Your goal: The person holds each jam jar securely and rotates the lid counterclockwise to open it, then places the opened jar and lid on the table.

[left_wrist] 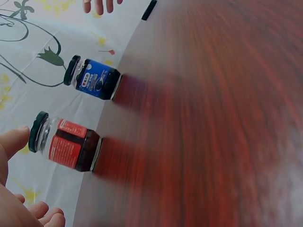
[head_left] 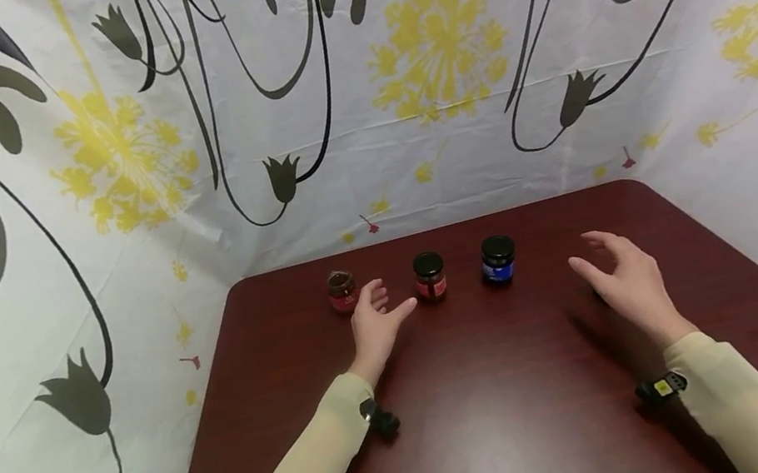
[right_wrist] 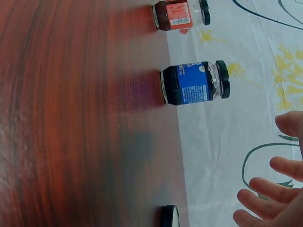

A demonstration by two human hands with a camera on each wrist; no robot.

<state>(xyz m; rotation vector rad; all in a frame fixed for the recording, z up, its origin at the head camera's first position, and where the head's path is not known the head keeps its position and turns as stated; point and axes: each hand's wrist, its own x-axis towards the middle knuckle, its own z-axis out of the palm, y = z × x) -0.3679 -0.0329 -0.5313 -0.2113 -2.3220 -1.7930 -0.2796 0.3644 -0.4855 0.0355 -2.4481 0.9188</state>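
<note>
My left hand (head_left: 375, 334) hovers between two glass jars, its thumb and fingers apart and nothing in it. Left of it stands a red-labelled jar (head_left: 342, 294) with no lid visible on top, partly behind the fingers. To its right is a second red-labelled jar (head_left: 429, 278) with a dark lid; the left wrist view shows the thumb close to that lid. Further right comes a blue-labelled jar (head_left: 498, 261), also lidded. My right hand (head_left: 626, 282) is held above the table, fingers spread and holding nothing. Below it lies a black lid (right_wrist: 170, 216), mostly hidden in the head view.
All of this is on a dark red-brown wooden table (head_left: 470, 406), with the jars near its far edge. A white cloth (head_left: 341, 108) printed with flowers hangs behind and along the sides. Each sleeve carries a small wrist camera.
</note>
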